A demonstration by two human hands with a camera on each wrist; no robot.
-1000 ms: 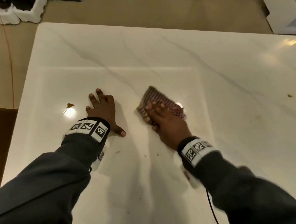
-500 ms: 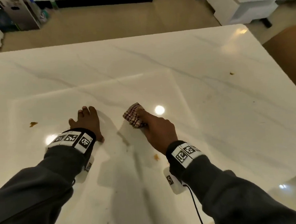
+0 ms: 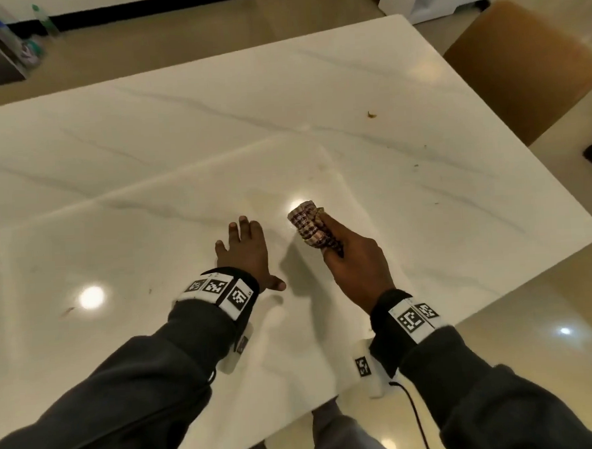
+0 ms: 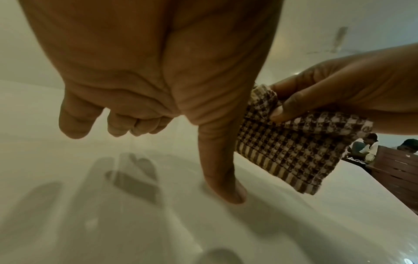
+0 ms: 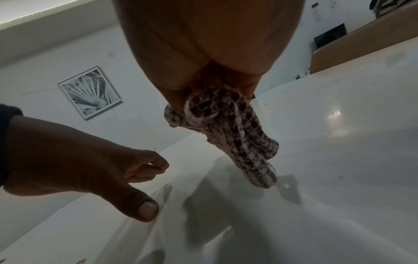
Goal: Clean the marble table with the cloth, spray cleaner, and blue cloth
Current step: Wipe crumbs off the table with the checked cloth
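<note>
**Cloth lifted clear of the marble**

A second earlier the right hand (image 3: 353, 266) had been pressing the checked cloth (image 3: 310, 228) flat against the marble desk (image 3: 423, 190) under spread fingers. Half a second later the cloth was already bunched in a pinch, low over the stone. At this moment it was off the surface altogether: the left-wrist view showed the thumb and fingers clamped on one gathered end while the rest hung free above the desk, and the right-wrist view showed the bundle dangling with its own shadow on the stone beneath it.

The left hand (image 3: 246, 252) had stayed where it was throughout, unclenched and holding nothing, its thumb tip planted on the marble and its fingers reaching forward over the top.

The head camera had also swung to the right, bringing the desk's far right corner and a brown chair (image 3: 523, 64) into sight.

Read against the task, the wiping stroke had probably ended and the cloth was being regathered or carried to a fresh patch. Work remained: a brown crumb (image 3: 371, 115) lay well apart toward the far right, with smaller specks (image 3: 415, 166) near it. Neither a spray cleaner nor a blue cloth was visible in any view.
</note>
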